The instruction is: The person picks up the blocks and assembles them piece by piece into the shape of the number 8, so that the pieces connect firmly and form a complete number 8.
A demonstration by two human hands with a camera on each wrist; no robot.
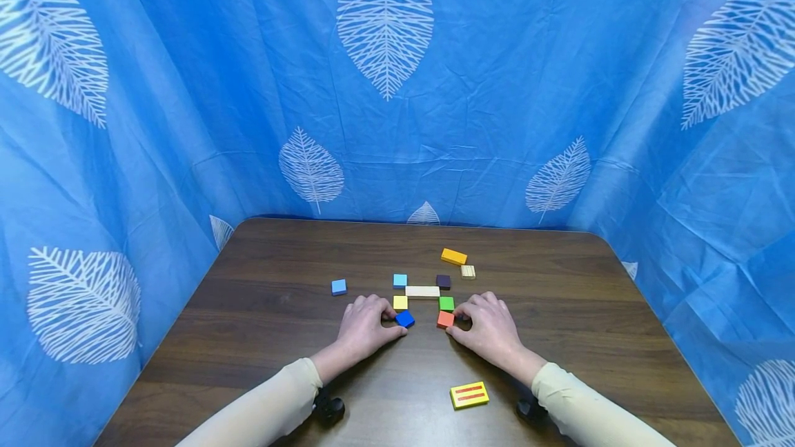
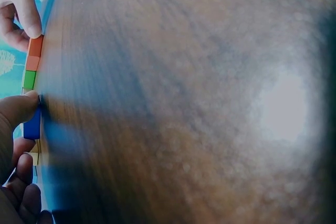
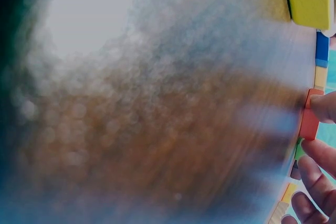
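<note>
In the head view my left hand point(image 1: 366, 326) pinches a dark blue block point(image 1: 405, 319), which sits turned at an angle just below a pale yellow block point(image 1: 400, 303). My right hand point(image 1: 492, 328) pinches a red-orange block point(image 1: 445, 320) directly below a green block point(image 1: 446, 303). Above these, a long cream block point(image 1: 422, 292) lies crosswise, with a light blue block point(image 1: 400, 281) at its upper left and a dark purple block point(image 1: 443, 281) at its upper right. The left wrist view shows thumb and finger at opposite ends of the blue block point(image 2: 32, 123); the right wrist view shows likewise the red block point(image 3: 310, 121).
On the brown table point(image 1: 248, 330), a blue block point(image 1: 338, 287) lies to the left. An orange block point(image 1: 454, 256) and a striped cream block point(image 1: 468, 272) lie at the back. A yellow block with red stripes point(image 1: 469, 395) is near the front, between the forearms. Blue curtains surround the table.
</note>
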